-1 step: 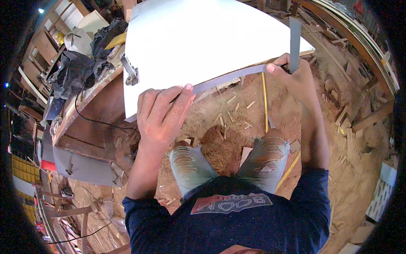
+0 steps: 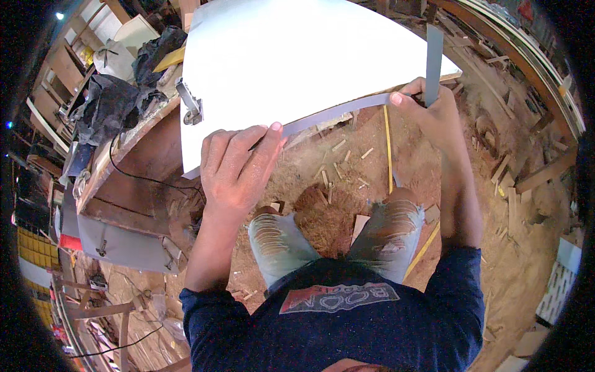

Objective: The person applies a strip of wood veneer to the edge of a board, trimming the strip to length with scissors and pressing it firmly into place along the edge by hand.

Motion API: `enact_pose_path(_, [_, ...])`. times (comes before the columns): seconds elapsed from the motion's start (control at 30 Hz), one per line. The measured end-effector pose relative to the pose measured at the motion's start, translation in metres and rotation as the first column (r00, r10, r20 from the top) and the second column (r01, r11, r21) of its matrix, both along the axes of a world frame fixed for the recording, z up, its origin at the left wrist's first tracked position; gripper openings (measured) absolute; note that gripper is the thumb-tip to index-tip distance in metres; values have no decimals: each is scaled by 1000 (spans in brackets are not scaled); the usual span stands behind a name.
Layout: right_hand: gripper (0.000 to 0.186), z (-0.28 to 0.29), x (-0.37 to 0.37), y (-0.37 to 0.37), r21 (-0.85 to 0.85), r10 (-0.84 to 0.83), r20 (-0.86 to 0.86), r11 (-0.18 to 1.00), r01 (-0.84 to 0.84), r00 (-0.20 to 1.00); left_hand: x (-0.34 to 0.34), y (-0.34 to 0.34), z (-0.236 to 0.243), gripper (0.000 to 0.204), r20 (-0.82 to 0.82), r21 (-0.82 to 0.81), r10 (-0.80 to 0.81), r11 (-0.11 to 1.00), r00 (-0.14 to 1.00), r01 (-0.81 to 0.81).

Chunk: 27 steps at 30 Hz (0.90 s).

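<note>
A large white panel [image 2: 297, 68] lies before me, its near edge facing me. Along that edge runs a thin, flexible grey edging strip [image 2: 334, 113]. My left hand [image 2: 238, 164] is closed over the panel's edge near its left corner, fingers together, pressing the strip to the edge. My right hand [image 2: 427, 111] grips the strip farther right, thumb on its near side. Beyond the right hand, the strip's loose end stands up past the panel's edge. Between my hands the strip follows the edge, with a slight gap visible toward the right. The left thumb is mostly hidden.
A metal latch-like fitting [image 2: 191, 105] sits on the panel's left side. Left of it is a wooden bench frame [image 2: 133, 158] with black plastic bags [image 2: 108, 102] and a black cable. Wood offcuts and sawdust cover the floor [image 2: 347, 161]. A yellow tape [image 2: 389, 149] hangs below the panel.
</note>
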State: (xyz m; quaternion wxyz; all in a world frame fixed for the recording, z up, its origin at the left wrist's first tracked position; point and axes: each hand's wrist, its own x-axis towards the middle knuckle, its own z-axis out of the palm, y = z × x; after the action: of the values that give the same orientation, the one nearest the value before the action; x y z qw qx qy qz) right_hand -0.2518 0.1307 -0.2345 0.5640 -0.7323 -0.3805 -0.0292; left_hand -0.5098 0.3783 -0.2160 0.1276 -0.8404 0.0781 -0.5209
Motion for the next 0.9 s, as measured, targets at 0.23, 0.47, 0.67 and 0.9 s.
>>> enact_pose_path(0.23, [28,0,-5,3,21,-77,-19,997,77,997,3,2,-2,37,-16,20,3,1000,1000,-3])
enact_pose_path(0.47, [39,-8,-13,10,144,-128,-58,980,135,990,11,-6,-4,29,9,-6,46,999,999,-46])
enact_pose_path(0.67, [46,-18,-18,15,235,-208,-26,950,208,978,22,-15,2,29,29,-22,31,999,999,-30])
enact_pose_path(0.9, [39,-47,-13,33,517,-293,68,828,218,954,47,-32,3,25,0,-47,15,999,1000,-15])
